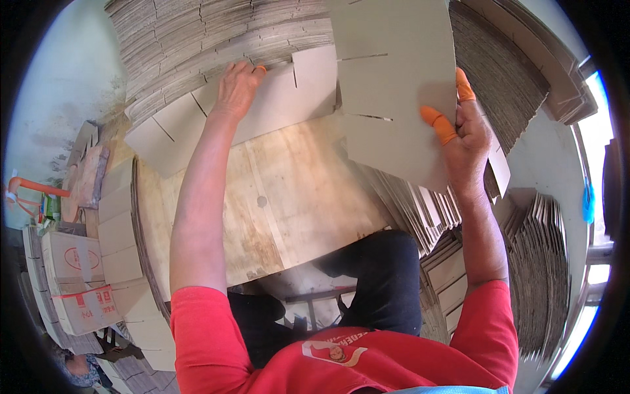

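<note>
My right hand [467,134], with orange covers on its thumb and a finger, pinches the right edge of a large slotted cardboard sheet [394,72]. That sheet is raised and tilted in front of me at the upper right. Over at the left, my left hand [237,90] has its fingers curled over the upper edge of a slotted cardboard strip [282,105]. The strip leans against a tall stack of cardboard pieces [216,33]. An orange cover shows on one of the left fingertips; the other fingertips are hidden behind the edge.
Below my hands lies a plywood tabletop [289,190]. More cardboard stacks stand at the upper right [502,79] and lower right [541,276]. A row of cardboard sheets [121,223] lines the left side, beside a taped carton [75,256]. Part of another person [80,368] shows lower left.
</note>
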The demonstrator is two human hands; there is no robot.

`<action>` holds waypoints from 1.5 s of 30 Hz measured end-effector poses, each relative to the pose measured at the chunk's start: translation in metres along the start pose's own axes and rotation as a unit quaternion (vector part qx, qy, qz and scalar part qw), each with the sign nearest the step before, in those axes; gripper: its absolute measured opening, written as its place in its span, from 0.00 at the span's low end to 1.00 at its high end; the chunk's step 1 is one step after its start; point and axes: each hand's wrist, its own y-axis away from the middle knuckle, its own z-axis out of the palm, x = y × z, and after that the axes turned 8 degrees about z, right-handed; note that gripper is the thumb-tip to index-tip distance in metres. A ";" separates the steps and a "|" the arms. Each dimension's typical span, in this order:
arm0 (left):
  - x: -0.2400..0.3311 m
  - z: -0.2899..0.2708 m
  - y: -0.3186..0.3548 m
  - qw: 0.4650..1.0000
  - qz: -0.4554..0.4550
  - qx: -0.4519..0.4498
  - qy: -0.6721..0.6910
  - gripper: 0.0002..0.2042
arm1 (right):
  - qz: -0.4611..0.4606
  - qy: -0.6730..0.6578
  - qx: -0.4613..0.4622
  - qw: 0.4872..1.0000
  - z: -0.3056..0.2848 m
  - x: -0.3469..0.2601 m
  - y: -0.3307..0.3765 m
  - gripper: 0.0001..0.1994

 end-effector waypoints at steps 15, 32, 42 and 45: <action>0.063 -0.039 0.029 0.978 0.019 -0.177 0.106 0.06 | -0.006 0.005 -0.060 0.998 0.020 -0.027 0.010 0.26; 0.116 -0.090 0.044 0.975 0.019 -0.171 0.141 0.06 | -0.066 0.030 -0.071 0.995 0.019 -0.046 0.022 0.29; 0.151 -0.121 0.056 0.979 0.077 -0.088 0.168 0.04 | -0.055 0.123 -0.175 0.975 0.041 -0.030 0.041 0.46; 0.148 -0.115 0.063 0.979 0.061 -0.112 0.156 0.03 | -0.012 0.124 -0.192 0.974 0.042 -0.026 0.045 0.48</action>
